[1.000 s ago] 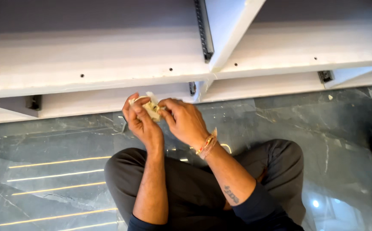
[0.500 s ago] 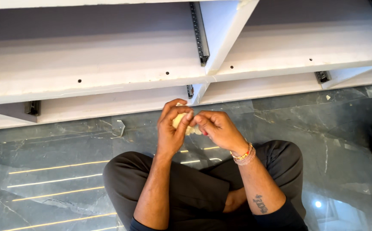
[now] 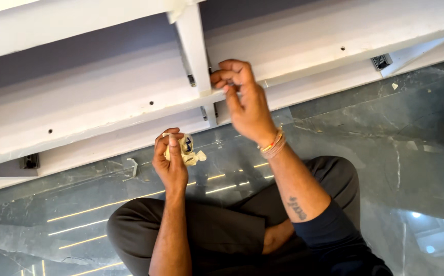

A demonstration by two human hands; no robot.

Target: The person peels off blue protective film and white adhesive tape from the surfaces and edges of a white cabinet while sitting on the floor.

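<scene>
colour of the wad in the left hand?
Pale yellow wad with a dark blue patch, seen in the head view.

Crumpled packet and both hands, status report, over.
Left hand shut on crumpled packet, held over the grey floor. Right hand up at white cabinet frame, fingers pinched at the divider edge. Nothing between them.

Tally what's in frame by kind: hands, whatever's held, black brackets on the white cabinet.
Hands: 2, left hand and right hand
Crumpled tape wad: 1
Black brackets: 2, and
White cabinet: 1
Total: 6
</scene>
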